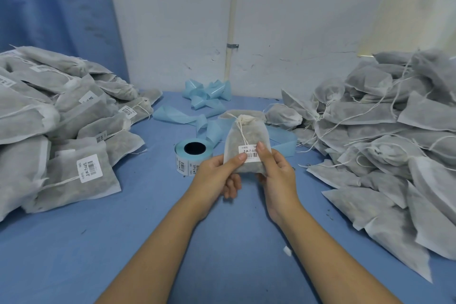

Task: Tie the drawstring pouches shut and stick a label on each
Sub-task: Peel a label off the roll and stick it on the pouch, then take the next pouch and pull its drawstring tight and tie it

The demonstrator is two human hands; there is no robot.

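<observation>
Pouch (246,136): thin white non-woven fabric, rectangular, bulging with dark filling, neck cinched by off-white cord; hanging upright in both hands above blue tabletop (148,229).
Label (250,154): small white barcode rectangle, sitting on pouch's lower front.
Left hand (217,175): gripping pouch's lower left, thumb pressing label edge, fingers curling behind.
Right hand (276,173): gripping lower right likewise.
Label roll (195,149): pale blue, lying just behind left hand.
Labelled heap (61,126) lying left; unlabelled heap (382,136) lying right.

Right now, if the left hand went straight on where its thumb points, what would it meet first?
The label on the pouch; the thumb of the left hand sits at its edge. Beyond, probably the right hand.
</observation>
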